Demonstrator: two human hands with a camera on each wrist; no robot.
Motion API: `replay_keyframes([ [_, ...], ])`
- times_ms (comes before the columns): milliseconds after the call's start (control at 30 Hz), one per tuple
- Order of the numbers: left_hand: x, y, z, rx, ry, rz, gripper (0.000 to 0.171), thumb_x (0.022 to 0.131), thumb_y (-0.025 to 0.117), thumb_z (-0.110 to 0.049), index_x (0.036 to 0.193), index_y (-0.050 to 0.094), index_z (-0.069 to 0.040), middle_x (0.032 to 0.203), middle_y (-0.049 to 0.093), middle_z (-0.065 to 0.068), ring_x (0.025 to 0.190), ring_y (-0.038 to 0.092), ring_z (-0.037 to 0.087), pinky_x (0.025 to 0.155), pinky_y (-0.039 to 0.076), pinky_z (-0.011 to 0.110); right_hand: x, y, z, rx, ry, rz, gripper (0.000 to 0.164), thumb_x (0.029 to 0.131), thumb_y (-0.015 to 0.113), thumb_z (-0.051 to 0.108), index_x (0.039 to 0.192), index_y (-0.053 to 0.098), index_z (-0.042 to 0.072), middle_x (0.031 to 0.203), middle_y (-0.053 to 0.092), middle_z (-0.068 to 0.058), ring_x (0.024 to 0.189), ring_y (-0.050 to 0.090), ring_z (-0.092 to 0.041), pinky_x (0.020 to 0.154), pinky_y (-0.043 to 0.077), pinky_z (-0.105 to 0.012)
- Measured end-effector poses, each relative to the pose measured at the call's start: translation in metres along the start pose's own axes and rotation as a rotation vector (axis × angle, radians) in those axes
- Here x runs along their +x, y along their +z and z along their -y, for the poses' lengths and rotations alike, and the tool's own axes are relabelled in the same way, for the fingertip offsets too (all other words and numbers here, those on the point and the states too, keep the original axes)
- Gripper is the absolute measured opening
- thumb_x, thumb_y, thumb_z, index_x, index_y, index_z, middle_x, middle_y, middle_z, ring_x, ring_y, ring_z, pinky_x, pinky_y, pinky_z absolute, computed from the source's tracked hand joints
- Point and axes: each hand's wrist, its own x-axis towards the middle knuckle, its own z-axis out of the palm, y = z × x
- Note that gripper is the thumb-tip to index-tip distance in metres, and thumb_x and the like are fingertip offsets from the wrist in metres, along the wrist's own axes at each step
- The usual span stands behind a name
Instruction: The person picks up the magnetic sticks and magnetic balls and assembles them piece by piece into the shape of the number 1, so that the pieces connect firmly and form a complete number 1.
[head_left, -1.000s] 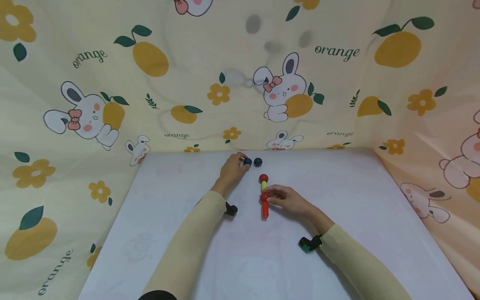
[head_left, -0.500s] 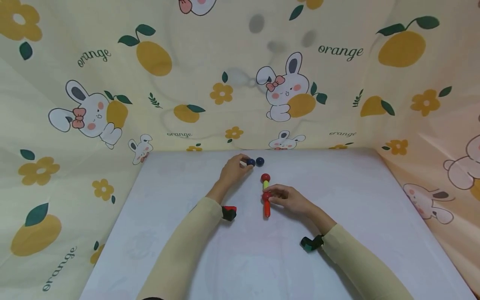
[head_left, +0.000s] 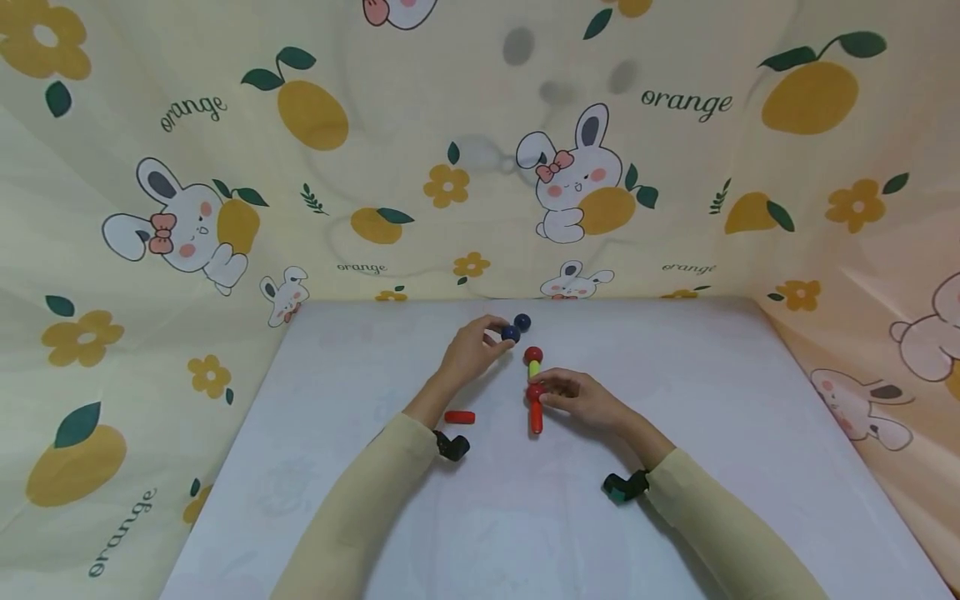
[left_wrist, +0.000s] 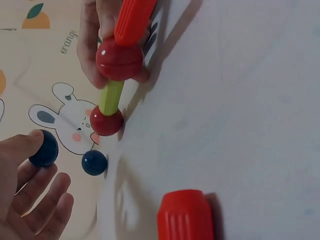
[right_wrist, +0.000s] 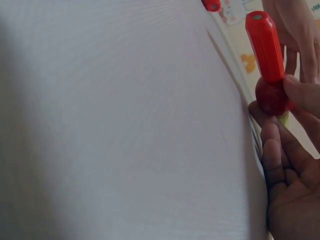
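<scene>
Thumb and fingers of my left hand (head_left: 467, 357) pinch a dark blue ball (head_left: 511, 333); in the left wrist view it looks raised off the table. A second dark blue ball (head_left: 522, 322) rests just behind it. My right hand (head_left: 579, 395) holds the nearer red ball (head_left: 533, 392) of a joined line. From that ball a red rod (head_left: 536, 418) extends toward me, with a grey disc in its end in the right wrist view. On the other side, a yellow-green rod (left_wrist: 111, 97) links it to a farther red ball (head_left: 533, 355).
A loose red rod (head_left: 460, 417) lies on the white table (head_left: 510, 517), beside the left wrist's black camera mount (head_left: 452, 447). Behind the table's far edge hangs a cloth (head_left: 405, 167) printed with rabbits and oranges. Another black mount (head_left: 625, 486) is on the right wrist.
My left hand has drawn the pinched blue ball away from the back, toward the joined line. The loose red rod has come out from behind the left wrist. My right hand keeps its hold.
</scene>
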Motion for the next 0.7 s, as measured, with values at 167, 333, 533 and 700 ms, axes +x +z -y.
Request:
replay_keyframes([
  [167, -0.013, -0.003, -0.003, -0.037, 0.007, 0.012, 0.042, 0.101, 0.078, -0.032, 0.138, 0.066, -0.018, 0.130, 0.069, 0.001, 0.105, 0.067, 0.018, 0.085, 0.059, 0.030, -0.001, 0.000, 0.002, -0.012, -0.001, -0.004, 0.042, 0.106, 0.071, 0.022, 0.147, 0.065, 0.016, 0.135, 0.070, -0.004, 0.113, 0.060, -0.026, 0.096, 0.051, -0.036],
  [333, -0.026, -0.005, -0.003, -0.057, 0.005, 0.034, 0.043, 0.101, 0.079, -0.033, 0.139, 0.066, -0.019, 0.132, 0.069, 0.001, 0.104, 0.067, 0.017, 0.087, 0.059, 0.029, -0.001, 0.001, 0.002, -0.017, 0.006, -0.005, 0.041, 0.106, 0.071, 0.021, 0.146, 0.065, 0.016, 0.135, 0.071, -0.004, 0.113, 0.060, -0.026, 0.097, 0.051, -0.037],
  [533, -0.036, -0.007, -0.004, -0.066, -0.001, 0.051, 0.043, 0.100, 0.079, -0.033, 0.138, 0.066, -0.019, 0.133, 0.069, 0.001, 0.103, 0.067, 0.016, 0.086, 0.059, 0.029, -0.002, 0.001, 0.001, -0.007, 0.001, -0.004, 0.041, 0.105, 0.072, 0.020, 0.146, 0.065, 0.015, 0.135, 0.070, -0.006, 0.112, 0.060, -0.026, 0.096, 0.051, -0.036],
  [700, -0.044, -0.008, -0.004, -0.061, 0.014, 0.063, 0.042, 0.100, 0.079, -0.033, 0.138, 0.066, -0.019, 0.133, 0.070, 0.001, 0.103, 0.067, 0.016, 0.086, 0.059, 0.028, -0.001, 0.001, 0.001, -0.003, 0.004, -0.005, 0.040, 0.105, 0.072, 0.021, 0.145, 0.066, 0.018, 0.134, 0.070, -0.005, 0.113, 0.060, -0.027, 0.097, 0.051, -0.037],
])
